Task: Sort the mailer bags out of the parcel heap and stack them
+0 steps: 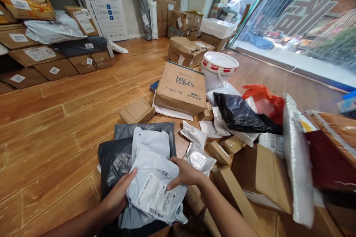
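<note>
A whitish plastic mailing bag point(158, 192) with a printed shipping label lies over other bags, between my hands. My left hand point(118, 196) grips its left side, the thumb along the edge and the other fingers mostly hidden. At the right edge, my right hand point(186, 172) holds the same bag, its thumb pressed on top near the label. Another pale mailing bag point(150, 140) sticks out behind it. Beneath are a black plastic bag point(111, 155) and a dark grey bag point(122, 130).
A cardboard box point(180, 89) and a small carton point(136, 110) stand ahead on the wooden floor. Parcels, a black bag point(239, 113) and a red bag point(264, 100) crowd the right, near a white bucket point(214, 74). Shelved parcels point(39, 53) stand left; a glass door point(300, 29) is far right.
</note>
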Tool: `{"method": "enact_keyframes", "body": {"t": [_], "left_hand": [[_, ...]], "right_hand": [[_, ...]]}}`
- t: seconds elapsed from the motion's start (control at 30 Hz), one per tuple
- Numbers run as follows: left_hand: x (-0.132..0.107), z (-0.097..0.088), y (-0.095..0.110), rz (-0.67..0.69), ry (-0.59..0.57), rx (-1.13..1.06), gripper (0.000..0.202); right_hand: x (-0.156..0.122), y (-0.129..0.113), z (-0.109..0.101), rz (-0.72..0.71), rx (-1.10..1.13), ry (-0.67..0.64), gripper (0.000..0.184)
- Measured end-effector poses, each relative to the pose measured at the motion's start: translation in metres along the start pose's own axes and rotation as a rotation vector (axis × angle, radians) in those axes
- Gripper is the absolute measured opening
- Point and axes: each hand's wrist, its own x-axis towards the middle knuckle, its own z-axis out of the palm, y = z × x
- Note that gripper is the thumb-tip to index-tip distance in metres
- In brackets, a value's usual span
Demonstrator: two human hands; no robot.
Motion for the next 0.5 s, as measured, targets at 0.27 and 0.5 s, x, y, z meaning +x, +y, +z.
{"method": "enact_keyframes", "body": {"t": [0.27,0.5], "left_hand": [[0.001,-0.011,0.031,0.094,0.093,0.215,0.073],[0.017,-0.03,0.032,0.204,0.115,0.445,0.055]], "right_hand": [[-0.052,-0.006,-0.091,-0.077,-0.017,0.148,0.043],[-0.085,-0.077,-0.086,-0.405,-0.487,-0.114,0.026]]}}
